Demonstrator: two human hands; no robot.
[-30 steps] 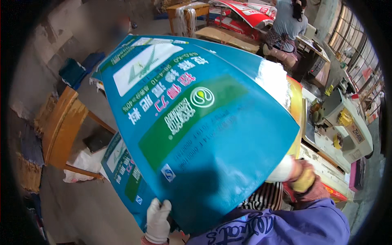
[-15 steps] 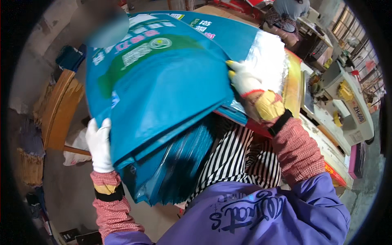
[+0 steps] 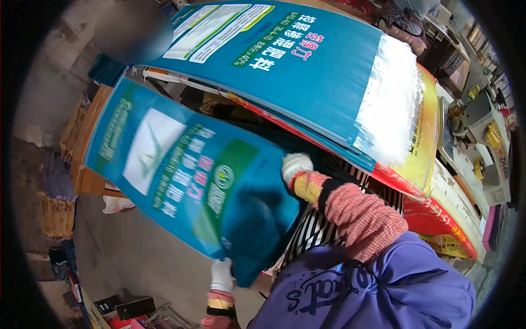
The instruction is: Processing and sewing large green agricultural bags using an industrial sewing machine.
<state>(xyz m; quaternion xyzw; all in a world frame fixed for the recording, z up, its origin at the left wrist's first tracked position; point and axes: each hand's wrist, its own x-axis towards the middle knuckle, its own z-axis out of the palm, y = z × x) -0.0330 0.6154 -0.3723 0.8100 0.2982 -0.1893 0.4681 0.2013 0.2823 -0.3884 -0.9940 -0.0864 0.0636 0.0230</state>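
A blue printed plastic bag with a green band and a white picture panel lies slanting across my lap and out to the left. My left hand, in a white glove, grips its near edge at the lower corner; the fingers are partly hidden by the bag. On the opposite edge, close to my knees, my right hand is closed with the fingers curled at the bag. Beyond it a stack of similar blue bags lies flat, their right ends showing a shiny white strip.
Under the stack is a table with red and yellow printed covering. A sewing machine stands at the right. Another person sits at the far right. A wooden board and piled sacks are at the left.
The blue bag has come off the stack and turned, now lying over my lap toward the left. My right hand moved left and toward me; my left hand moved right and nearer.
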